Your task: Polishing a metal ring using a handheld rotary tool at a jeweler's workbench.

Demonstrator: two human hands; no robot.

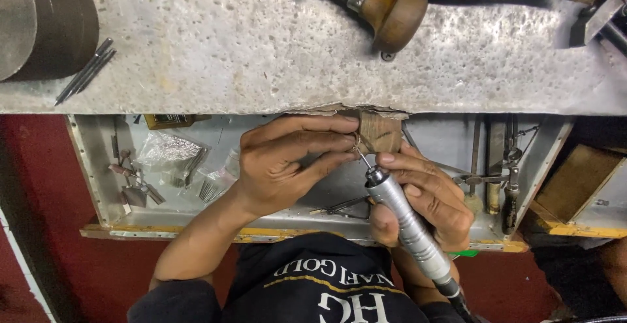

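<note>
My left hand (287,160) pinches a small thin ring (356,143) between fingertips and thumb, braced against a wooden bench peg (381,130) that juts from the workbench edge. My right hand (428,195) grips a silver rotary handpiece (405,215) like a pen. Its fine bit touches the ring right by my left fingertips. The handpiece's black cable runs down past my dark shirt.
A pitted metal benchtop (261,55) spans the top, with two dark pens (85,71), a wooden-handled tool (385,9) and a round metal block (46,22). Below it, an open metal drawer (104,192) holds plastic bags, burs, pliers and files (506,173).
</note>
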